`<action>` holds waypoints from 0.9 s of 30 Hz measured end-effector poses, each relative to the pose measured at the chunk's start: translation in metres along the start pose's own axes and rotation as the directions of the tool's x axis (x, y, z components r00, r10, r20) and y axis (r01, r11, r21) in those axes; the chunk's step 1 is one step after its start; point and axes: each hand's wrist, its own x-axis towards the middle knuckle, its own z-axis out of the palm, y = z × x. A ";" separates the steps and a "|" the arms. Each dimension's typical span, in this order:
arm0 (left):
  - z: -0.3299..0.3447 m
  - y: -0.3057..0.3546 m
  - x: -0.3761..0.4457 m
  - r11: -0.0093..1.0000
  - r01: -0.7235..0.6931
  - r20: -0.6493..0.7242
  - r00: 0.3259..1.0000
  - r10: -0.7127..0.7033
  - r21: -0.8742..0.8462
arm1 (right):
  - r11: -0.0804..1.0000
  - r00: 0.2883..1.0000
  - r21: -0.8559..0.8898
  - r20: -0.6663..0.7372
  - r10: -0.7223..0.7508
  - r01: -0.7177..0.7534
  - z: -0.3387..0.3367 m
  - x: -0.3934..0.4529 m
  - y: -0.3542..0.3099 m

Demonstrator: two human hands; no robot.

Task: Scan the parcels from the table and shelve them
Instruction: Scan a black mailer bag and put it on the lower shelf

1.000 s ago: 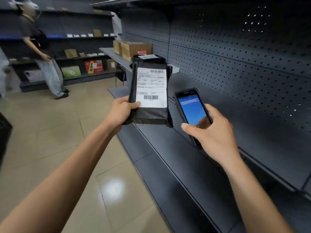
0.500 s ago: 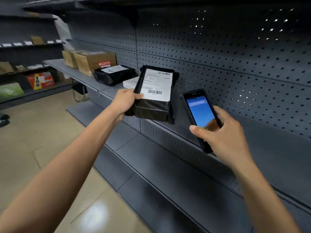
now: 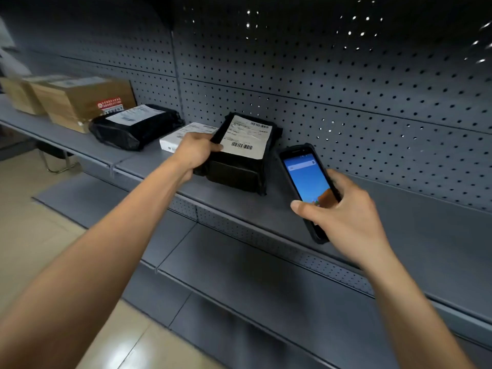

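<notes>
On the middle shelf (image 3: 239,201), far left: two brown boxes (image 3: 80,102), the nearer with a red sticker and white print too small to read. Next along, a black bag (image 3: 138,129) lying flat, white label up, text blurred. Then a flat white box (image 3: 181,135), barcodes on top, unreadable. Just beside it, the black parcel (image 3: 239,166), near edge on or just above the shelf, tilted back toward the pegboard (image 3: 346,102); cannot tell whether fully set down. White shipping label facing up: barcode at the top, another at the bottom, lines between too fine to read. Left hand (image 3: 197,153) gripping its left edge, thumb on the label corner. Right hand (image 3: 343,222) wrapped round a handheld scanner (image 3: 308,187), blue screen lit, writing illegible.

Step in hand, judging by this: shelving. Next: settle parcel flat, loosen left fingers, withdraw without nudging the white box.
</notes>
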 end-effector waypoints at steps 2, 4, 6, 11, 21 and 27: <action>0.002 -0.002 0.008 1.000 -0.002 0.015 1.000 0.002 -0.010 | 1.000 1.000 -0.030 0.001 0.009 -0.009 0.002 0.007 0.000; 0.003 -0.005 0.014 1.000 -0.005 0.029 1.000 0.005 -0.005 | 0.998 1.000 -0.053 0.001 0.018 -0.018 0.005 0.012 0.000; 0.003 -0.009 0.019 1.000 -0.003 0.026 1.000 0.002 0.029 | 0.997 1.000 -0.074 -0.012 0.029 -0.029 0.009 0.016 0.001; 0.000 -0.019 0.033 0.997 0.008 -0.029 1.000 -0.006 0.078 | 0.994 0.999 -0.096 -0.027 0.040 -0.042 0.018 0.020 0.001; 0.006 -0.026 0.053 0.963 -0.105 -0.043 0.992 0.119 0.248 | 0.992 0.995 -0.092 -0.068 0.076 -0.082 0.029 0.023 -0.001; 0.000 -0.026 0.047 0.855 -0.250 -0.005 0.959 0.283 0.453 | 0.991 0.992 -0.089 -0.094 0.090 -0.098 0.030 0.015 -0.002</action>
